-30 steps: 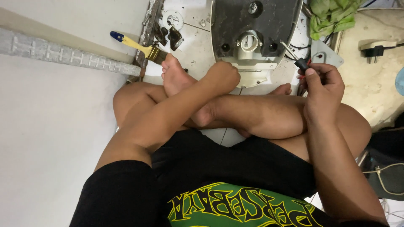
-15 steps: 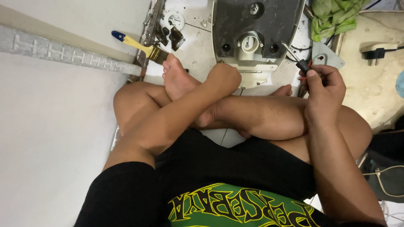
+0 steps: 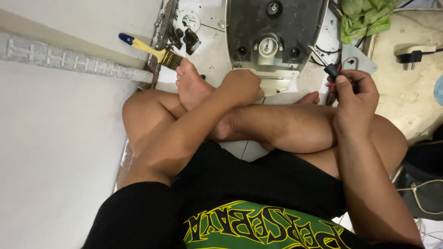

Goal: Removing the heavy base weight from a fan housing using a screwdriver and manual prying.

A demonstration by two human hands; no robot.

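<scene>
Right hand [image 3: 354, 94] grip pinches a small black tool [image 3: 330, 70] just right of the grey appliance base [image 3: 276, 34] on the floor, left hand [image 3: 241, 86] fisted against its near edge, yellow-handled paintbrush [image 3: 147, 48] well left of it.

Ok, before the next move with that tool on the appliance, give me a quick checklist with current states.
1. Right hand grips the small black tool: ok.
2. Left hand steadies the lower edge of the grey appliance base: ok.
3. Tool tip seated on a fastener: not ok, it is held off to the side.
4. Paintbrush clear of the hands: ok.
5. Green cloth clear of the base: ok.
6. Fasteners loosened: cannot tell.
</scene>
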